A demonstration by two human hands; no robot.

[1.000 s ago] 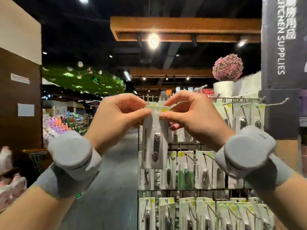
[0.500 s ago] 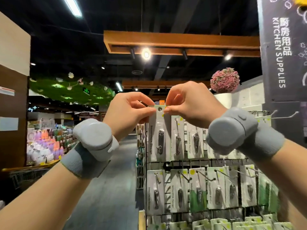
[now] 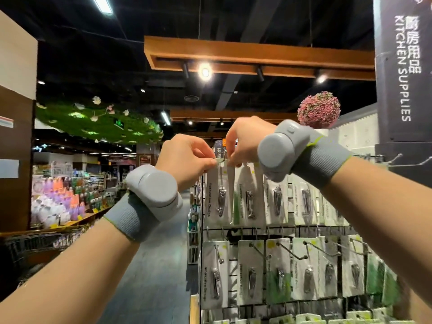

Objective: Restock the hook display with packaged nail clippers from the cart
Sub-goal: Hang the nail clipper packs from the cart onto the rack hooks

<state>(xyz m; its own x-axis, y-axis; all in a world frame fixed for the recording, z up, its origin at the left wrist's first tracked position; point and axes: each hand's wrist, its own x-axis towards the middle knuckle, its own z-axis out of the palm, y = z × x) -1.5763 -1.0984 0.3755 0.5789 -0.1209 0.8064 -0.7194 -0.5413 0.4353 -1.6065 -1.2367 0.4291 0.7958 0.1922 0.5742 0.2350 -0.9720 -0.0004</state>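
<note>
Tall hook display [image 3: 289, 230] at right, rows of carded clippers hanging. Top left corner: packaged nail clipper [image 3: 219, 197], probably light, stiff card with a slippery blister, likely to bend if squeezed low. Best taken at the punched top edge. Left hand [image 3: 187, 160] and right hand [image 3: 243, 141] both pinching that edge, beside the hook [image 3: 224, 157].

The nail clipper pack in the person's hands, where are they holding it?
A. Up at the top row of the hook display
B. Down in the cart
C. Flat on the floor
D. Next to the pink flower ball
A: the left hand and right hand pinch the top edge of the nail clipper pack at the leftmost hook of the hook display, level with its top row of packs.
</note>
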